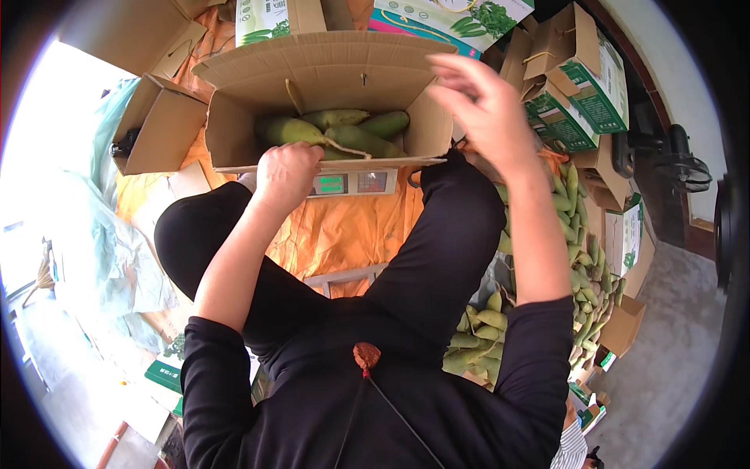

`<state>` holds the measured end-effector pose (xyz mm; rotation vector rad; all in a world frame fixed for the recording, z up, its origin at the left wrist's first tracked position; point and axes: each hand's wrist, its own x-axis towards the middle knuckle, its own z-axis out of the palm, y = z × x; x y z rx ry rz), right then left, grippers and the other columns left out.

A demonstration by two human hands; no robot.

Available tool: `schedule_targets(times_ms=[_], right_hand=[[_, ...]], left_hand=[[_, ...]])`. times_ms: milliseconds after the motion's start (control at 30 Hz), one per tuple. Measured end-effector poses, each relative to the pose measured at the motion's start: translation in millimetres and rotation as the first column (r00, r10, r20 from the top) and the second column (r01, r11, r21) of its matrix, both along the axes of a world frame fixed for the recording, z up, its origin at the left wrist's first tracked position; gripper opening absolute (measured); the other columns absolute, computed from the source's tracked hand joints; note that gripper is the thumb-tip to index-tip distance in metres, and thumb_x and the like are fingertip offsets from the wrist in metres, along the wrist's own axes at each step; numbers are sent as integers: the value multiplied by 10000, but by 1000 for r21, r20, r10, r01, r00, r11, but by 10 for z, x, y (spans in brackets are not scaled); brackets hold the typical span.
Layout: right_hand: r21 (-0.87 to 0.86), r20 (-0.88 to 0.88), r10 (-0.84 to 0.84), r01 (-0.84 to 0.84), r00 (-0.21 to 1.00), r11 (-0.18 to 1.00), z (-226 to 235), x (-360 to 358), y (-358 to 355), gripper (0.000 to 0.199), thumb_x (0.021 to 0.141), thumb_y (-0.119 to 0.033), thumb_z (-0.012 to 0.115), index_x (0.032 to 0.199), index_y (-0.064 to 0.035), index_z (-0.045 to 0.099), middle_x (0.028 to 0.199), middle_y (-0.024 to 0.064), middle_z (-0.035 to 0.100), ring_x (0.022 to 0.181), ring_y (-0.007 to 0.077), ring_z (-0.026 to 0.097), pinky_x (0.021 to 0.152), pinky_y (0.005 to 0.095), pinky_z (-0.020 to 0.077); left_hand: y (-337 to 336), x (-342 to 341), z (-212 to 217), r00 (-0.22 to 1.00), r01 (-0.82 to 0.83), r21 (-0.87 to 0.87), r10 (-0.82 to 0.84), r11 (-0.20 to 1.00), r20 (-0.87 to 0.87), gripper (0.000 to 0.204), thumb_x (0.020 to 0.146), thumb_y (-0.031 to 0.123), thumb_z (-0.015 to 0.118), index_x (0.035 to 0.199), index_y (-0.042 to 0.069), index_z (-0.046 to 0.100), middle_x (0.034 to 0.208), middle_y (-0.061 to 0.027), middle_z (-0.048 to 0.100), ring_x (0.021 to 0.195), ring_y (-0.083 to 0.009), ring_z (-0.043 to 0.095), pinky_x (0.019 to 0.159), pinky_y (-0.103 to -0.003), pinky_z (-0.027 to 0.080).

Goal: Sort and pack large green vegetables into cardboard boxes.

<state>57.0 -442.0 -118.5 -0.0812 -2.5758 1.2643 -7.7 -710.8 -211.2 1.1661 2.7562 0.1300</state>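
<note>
An open cardboard box (273, 70) stands in front of me with several green radishes (361, 142) lying inside it. Thin cord handles (294, 95) poke through its walls. My left hand (289, 173) is closed over the near edge of the box, left of the middle. At the box's right side, my right hand (480, 98) is raised, smeared by motion. Its thumb and fingers are apart, and nothing shows between them. Below the box sits a scale with a lit green display (330, 184).
A heap of green radishes (582, 273) lies along my right side. Printed cartons (578, 86) are stacked at the far right beside a black fan (683, 160). Another open carton (164, 125) stands at the left, near clear plastic sheeting (125, 258). Orange sheeting (344, 234) covers the floor.
</note>
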Motion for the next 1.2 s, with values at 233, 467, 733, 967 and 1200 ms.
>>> schedule_targets(times_ms=[233,467,733,967,1200], right_hand=[[150,356,-511,492,782,858,-1651,2094,1182,304,811,-144,669,1090,-34,618,909,132,681,850,203,659,757,325,509],[309,707,-614,628,351,715,-3045,4388,985,296,740,-142,699,1009,-29,649,878,170,675,863,252,651,757,337,504],[417,835,-529,456,147,786,-3217,5023,243,378,669,-230,737,995,-55,658,936,185,669,925,341,631,816,405,496],[405,912,-409,92,20,909,-3225,4436,-113,532,724,-278,720,1200,-142,524,1196,120,544,1150,325,497,943,430,439],[439,881,-438,-35,-178,898,-3222,4244,-260,412,883,-148,513,1286,-155,431,1286,71,475,1221,284,436,951,493,415]], left_hand=[[126,18,-10,998,13,1,-13,1000,61,150,744,187,665,864,100,640,853,-80,621,852,-283,620,728,-405,498],[105,8,-4,999,-45,-4,45,999,21,200,767,209,665,937,103,648,916,-110,639,865,-301,625,728,-404,497],[130,50,63,996,-77,3,77,997,38,201,751,197,684,928,102,663,879,-106,633,839,-318,618,713,-402,489],[150,32,46,995,-81,-106,87,991,56,184,773,230,652,912,110,652,874,-78,628,859,-288,620,737,-400,491],[142,7,44,996,-73,-34,74,997,55,123,757,181,641,849,100,651,831,-63,613,811,-281,619,715,-388,501]])
